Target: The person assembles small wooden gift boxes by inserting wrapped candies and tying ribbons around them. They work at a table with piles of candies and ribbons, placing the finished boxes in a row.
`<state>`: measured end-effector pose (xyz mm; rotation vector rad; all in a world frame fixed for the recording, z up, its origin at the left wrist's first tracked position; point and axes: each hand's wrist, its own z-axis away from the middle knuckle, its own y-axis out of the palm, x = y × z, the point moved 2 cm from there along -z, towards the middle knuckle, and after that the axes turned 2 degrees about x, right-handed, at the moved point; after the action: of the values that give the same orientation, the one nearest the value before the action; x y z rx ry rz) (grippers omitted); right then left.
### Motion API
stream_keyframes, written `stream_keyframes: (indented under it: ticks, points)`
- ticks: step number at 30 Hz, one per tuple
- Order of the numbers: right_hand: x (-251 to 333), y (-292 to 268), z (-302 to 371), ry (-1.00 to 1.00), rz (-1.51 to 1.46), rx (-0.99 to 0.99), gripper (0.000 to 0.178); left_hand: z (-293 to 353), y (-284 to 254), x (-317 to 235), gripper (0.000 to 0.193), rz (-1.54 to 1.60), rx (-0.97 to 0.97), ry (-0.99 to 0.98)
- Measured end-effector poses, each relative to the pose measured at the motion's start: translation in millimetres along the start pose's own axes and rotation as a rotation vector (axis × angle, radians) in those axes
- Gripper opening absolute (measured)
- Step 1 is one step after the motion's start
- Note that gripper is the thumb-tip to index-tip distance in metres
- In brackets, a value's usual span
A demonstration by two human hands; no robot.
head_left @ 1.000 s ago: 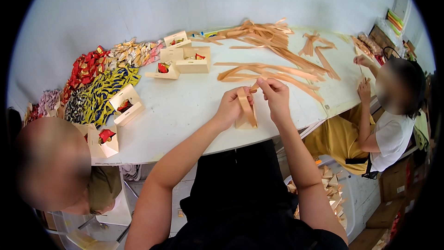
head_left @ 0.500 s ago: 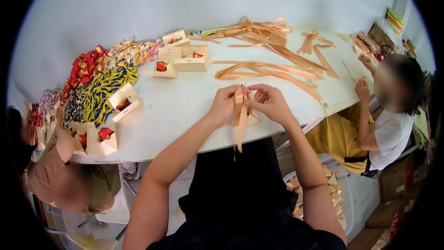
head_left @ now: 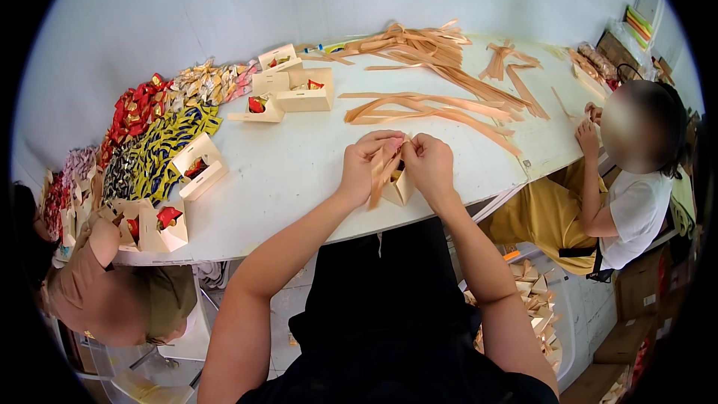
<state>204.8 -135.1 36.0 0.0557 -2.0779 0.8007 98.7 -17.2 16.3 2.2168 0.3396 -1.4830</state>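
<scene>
The person wears a plain black top (head_left: pixel 389 370), loose at the waist, above a black lower garment (head_left: pixel 385 284) marked by a thin pale line, too small to identify. The left hand (head_left: pixel 368 166), right hand (head_left: pixel 431 166) and both forearms (head_left: pixel 292 251) are bare.

"What's on the white desk (head_left: pixel 292 172)?"
"From its middle, peach ribbons (head_left: pixel 441 56) toward one o'clock, open cream boxes (head_left: pixel 309 102) at eleven."
"And at ten?"
"Heaped small packets (head_left: pixel 157 146), red and yellow; more open boxes at eight."
</scene>
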Motion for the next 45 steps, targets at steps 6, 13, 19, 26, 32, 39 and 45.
stream_keyframes:
  ticks: [6, 13, 19, 26, 32, 39, 45]
  points:
    - [-19.4, 14.6, 0.1, 0.163, -0.6, 0.135, 0.017, 2.6, 2.7, -9.1, 0.043, 0.061, 0.001, -0.107]
    - [-15.9, 8.2, 1.6, 0.238, -0.877, 0.25, 0.009, -3.0, -5.0, 0.2, 0.052, 0.217, -0.008, -0.158]
    - [-11.7, 0.2, -1.4, 0.271, -0.873, 0.338, 0.012, -2.8, -6.3, 4.0, 0.056, 0.118, 0.032, -0.211]
    - [9.2, -10.6, -6.3, 0.475, -0.95, 0.394, 0.012, 2.9, -3.2, -2.1, 0.057, 0.128, -0.006, -0.234]
    - [14.6, -3.3, -6.3, 0.428, -0.938, 0.27, 0.012, 3.7, -1.0, -5.3, 0.063, 0.054, 0.024, -0.17]
    - [10.5, 0.8, -8.5, 0.483, -1.154, 0.24, 0.011, 5.6, -0.6, -6.0, 0.061, 0.164, 0.049, -0.139]
    - [-4.0, 15.9, 4.8, 0.273, -1.464, 0.185, 0.02, 3.3, 4.6, -0.4, 0.057, 0.2, -0.053, -0.144]
